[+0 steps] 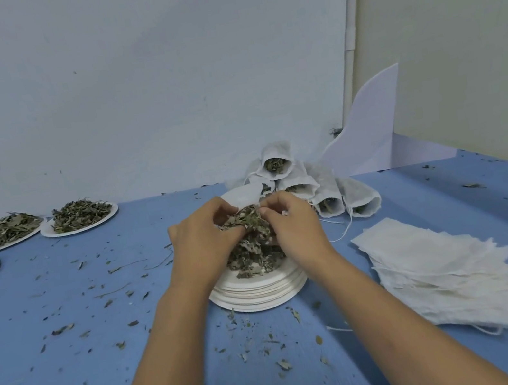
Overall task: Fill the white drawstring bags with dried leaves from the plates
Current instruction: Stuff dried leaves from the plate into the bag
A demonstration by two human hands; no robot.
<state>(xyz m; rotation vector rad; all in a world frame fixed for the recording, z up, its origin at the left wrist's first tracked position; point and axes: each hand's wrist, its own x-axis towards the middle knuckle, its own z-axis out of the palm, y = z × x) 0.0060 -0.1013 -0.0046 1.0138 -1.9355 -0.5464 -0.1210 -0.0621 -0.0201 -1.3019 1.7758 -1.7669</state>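
Several filled bags (pixel 308 182) are piled by the far edge of the table (pixel 132 315). A thick stack of empty bags (pixel 445 267) waits at its right edge, so I judge much is left. My left hand (pixel 201 239) and right hand (pixel 294 224), fingers curled, pinch a clump of leaves (pixel 252 221) over the middle plates (pixel 260 293). Any bag between them is hidden.

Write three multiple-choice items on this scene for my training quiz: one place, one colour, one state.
1. Where are the empty bags? A. right of the plate stack B. left of it C. on top of it
2. The table is: A. red B. blue C. green
3. The mouths of the filled bags are: A. knotted shut B. taped C. open
Key: A, they lie flat to the stack's right; B, its top is blue; C, dried leaves show in the mouths.
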